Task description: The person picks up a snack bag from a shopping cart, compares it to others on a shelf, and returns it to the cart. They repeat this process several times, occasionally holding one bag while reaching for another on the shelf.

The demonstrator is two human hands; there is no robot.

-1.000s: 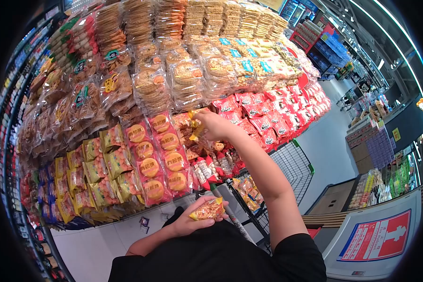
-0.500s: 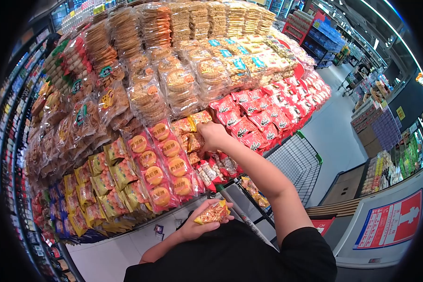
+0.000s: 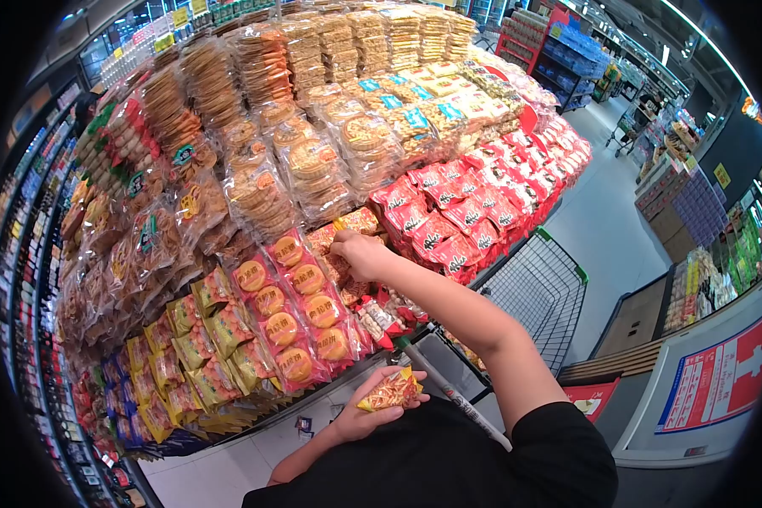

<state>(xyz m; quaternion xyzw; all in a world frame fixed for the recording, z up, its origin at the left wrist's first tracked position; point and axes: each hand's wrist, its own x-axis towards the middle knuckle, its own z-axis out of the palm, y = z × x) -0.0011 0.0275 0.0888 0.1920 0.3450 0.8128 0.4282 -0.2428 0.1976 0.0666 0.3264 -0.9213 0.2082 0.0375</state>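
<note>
My left hand (image 3: pixel 360 415) is closed around a small yellow-edged snack packet (image 3: pixel 395 390) with reddish-brown contents, held low in front of my black shirt. My right hand (image 3: pixel 366 256) reaches into the display, its fingers bent down among similar wrapped snack packets (image 3: pixel 360 222). Its fingertips are partly hidden, so whatever they grip cannot be made out. Pink-edged packs of round biscuits (image 3: pixel 322 311) lie just left of that hand. To its right are piled red snack bags (image 3: pixel 436 229). Red-and-white packets (image 3: pixel 378 322) sit below it at the display's front edge.
A wire shopping cart (image 3: pixel 540 284) with green corners stands right of the display. Stacked bags of flat biscuits (image 3: pixel 317 165) rise behind my right hand. Yellow snack bags (image 3: pixel 229 326) fill the left front. A sign board (image 3: pixel 715 372) stands at right.
My right hand has shifted slightly left and down over the snack packets. My left hand still holds its packet, a little further right in view. The camera view has tilted slightly.
</note>
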